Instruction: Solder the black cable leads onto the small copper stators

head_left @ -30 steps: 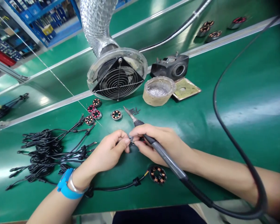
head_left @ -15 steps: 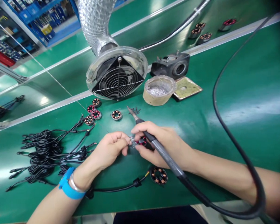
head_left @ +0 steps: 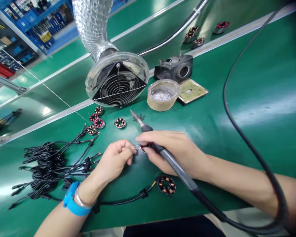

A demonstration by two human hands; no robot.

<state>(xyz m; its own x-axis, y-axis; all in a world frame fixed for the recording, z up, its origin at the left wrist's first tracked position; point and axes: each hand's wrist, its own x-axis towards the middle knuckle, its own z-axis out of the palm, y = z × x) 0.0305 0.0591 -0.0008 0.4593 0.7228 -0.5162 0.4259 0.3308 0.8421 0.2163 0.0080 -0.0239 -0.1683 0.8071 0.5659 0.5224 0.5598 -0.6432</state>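
Observation:
My right hand (head_left: 179, 153) is closed round the grip of a soldering iron (head_left: 172, 162), whose bare tip points up and left over the bench. Between the same hand's thumb and fingers sits a small motor stator (head_left: 143, 148) with red windings, mostly hidden. Just left of it my left hand (head_left: 118, 158) is closed in a pinch on thin wire ends at the stator's edge; the exact strand is too small to make out. Below my hands lies another stator (head_left: 166, 185) with copper windings, joined by coloured leads to a black cable (head_left: 120, 202).
Several loose stators (head_left: 99, 123) lie beyond my left hand, one (head_left: 120, 122) apart. A heap of black cables (head_left: 45, 161) spreads left. Behind stand a fume extractor fan (head_left: 119, 87), a solder-filled pot (head_left: 164, 100), an iron stand (head_left: 175, 67) and a sponge tray (head_left: 193, 91).
The view has shifted slightly, moving the background left. My right fingers now cover more of the red-wound stator, which has turned a little. Both hands keep their grips.

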